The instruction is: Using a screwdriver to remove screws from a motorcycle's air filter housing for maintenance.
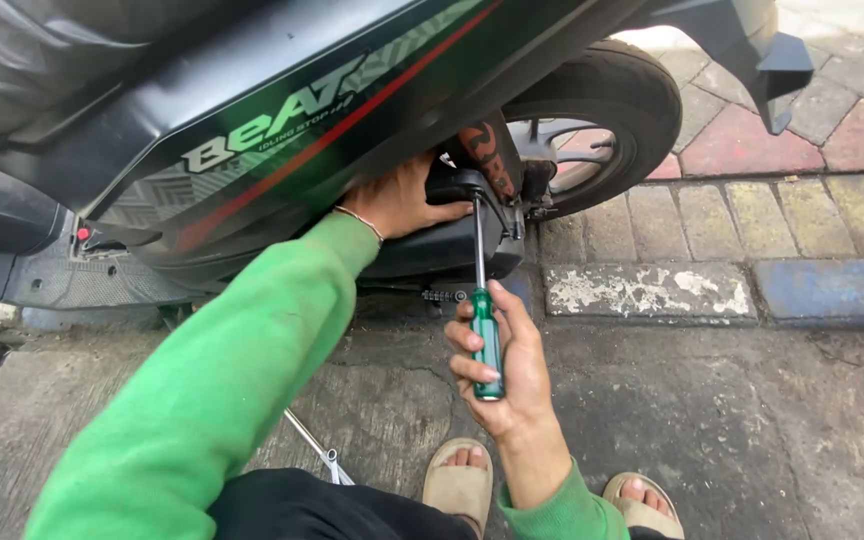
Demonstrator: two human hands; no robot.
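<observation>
A black scooter [282, 130] with green and red side graphics fills the upper left. My left hand [397, 200], in a green sleeve with a thin bracelet, reaches under the side panel and rests on a black part near the rear wheel [602, 120]. My right hand [507, 365] is closed around the green handle of a screwdriver [484, 320]. Its metal shaft points up to a black housing beside the reddish rear shock spring [487, 155].
Grey concrete ground lies below, with my two sandalled feet [457, 480] at the bottom. A thin metal tool [317, 450] lies on the ground by my knee. A kerb painted white and blue [652, 290] and coloured paving bricks run to the right.
</observation>
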